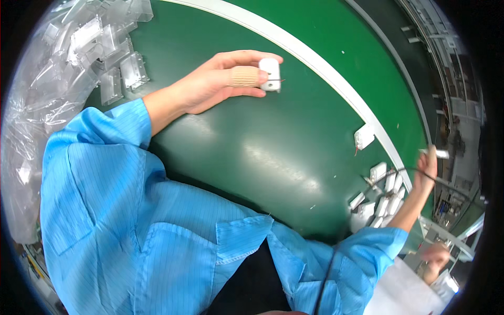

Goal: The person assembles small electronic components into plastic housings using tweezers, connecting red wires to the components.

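My left hand [231,79] is closed around a small white plastic casing [270,71], above the green work surface. A ribbed beige sleeve [244,76] covers its thumb, and a short thin reddish wire end shows at the casing's right edge. My right hand [426,170] reaches out past the white edge strip at the far right, smeared by motion. At its fingertips is a small white piece [442,154], its kind too blurred to tell. Below that hand lie several white casings [386,202] in a loose heap. One more white casing [364,136] rests apart from them.
Clear plastic shells [113,50] are heaped at the far left, beside a clear plastic bag [39,136]. A curved white strip [320,68] crosses the green table [236,152]. A black cable [451,186] runs by my right hand. Another person's hand [436,260] shows at the lower right.
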Action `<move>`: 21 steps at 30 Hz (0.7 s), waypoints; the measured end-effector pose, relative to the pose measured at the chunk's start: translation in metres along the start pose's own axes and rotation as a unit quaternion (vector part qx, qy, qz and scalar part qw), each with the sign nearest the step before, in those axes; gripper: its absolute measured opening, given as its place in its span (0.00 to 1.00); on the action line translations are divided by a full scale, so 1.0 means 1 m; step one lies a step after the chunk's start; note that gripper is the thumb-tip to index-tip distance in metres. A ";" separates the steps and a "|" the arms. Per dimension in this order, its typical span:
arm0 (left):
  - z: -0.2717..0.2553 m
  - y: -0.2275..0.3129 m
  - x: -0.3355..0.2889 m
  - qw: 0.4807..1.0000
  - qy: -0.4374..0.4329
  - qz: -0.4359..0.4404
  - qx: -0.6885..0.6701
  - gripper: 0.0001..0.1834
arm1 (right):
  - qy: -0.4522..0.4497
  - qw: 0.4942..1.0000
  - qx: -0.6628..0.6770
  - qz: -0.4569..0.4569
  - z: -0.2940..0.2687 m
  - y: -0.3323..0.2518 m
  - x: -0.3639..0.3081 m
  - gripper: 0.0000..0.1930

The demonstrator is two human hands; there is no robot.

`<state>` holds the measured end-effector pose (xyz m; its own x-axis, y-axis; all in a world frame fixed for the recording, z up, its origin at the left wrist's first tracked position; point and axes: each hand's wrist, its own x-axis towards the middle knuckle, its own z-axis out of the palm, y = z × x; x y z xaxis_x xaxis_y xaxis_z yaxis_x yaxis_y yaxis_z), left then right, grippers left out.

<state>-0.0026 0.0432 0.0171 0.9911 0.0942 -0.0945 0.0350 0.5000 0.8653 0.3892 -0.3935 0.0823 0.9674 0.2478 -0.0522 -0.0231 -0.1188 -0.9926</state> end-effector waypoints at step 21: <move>0.020 -0.034 0.012 0.988 0.030 0.028 0.147 0.26 | -0.358 0.897 0.071 -0.250 0.301 0.026 -0.181 0.09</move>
<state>0.0103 0.0101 -0.0037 0.9833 0.1705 -0.0636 0.0247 0.2215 0.9749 0.1376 -0.1518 0.0335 0.4573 0.7953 0.3979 0.2874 0.2913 -0.9124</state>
